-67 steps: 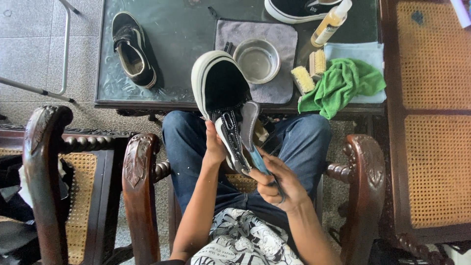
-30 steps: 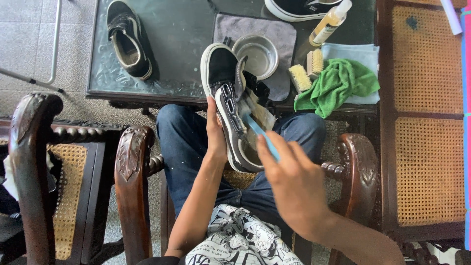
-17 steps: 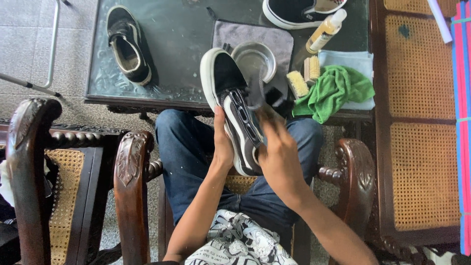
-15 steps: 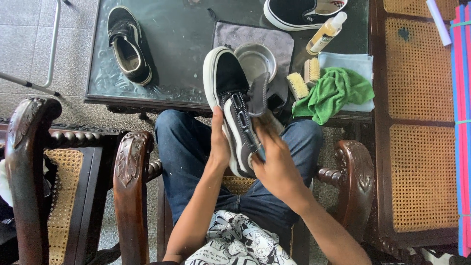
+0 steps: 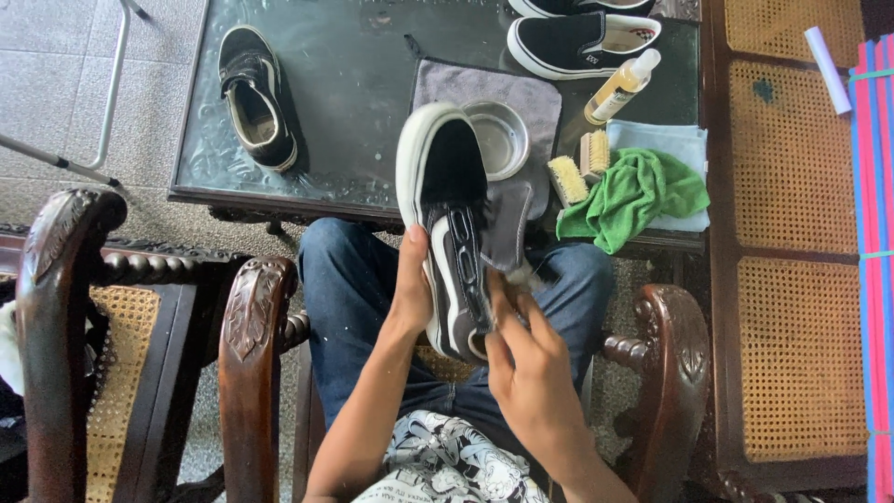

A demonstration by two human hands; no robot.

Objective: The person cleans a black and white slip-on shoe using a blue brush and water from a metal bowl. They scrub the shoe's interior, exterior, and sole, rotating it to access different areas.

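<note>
Scrubbing: I judge the step in hand is working the side of the black sneaker, held over the lap, toe toward the glass table.
Left hand: closed round the sneaker's sole edge, thumb up along the white sidewall, steadying it.
Right hand: fingers curled against the sneaker's lace area; something seems pinched under them, but I cannot tell what, the hand hides it.
Doing it well: my call, keep the left hand firm so the shoe does not roll, use short strokes along the panel, keep the grey tongue folded clear of the work.
On table: second black sneaker far left, metal bowl on a grey cloth, two small brushes, green rag on a pale blue towel, spray bottle, slip-on shoe at the far edge.
In the way: bowl sits just past the toe, so a forward push could knock it. Carved chair arms close in both elbows.
</note>
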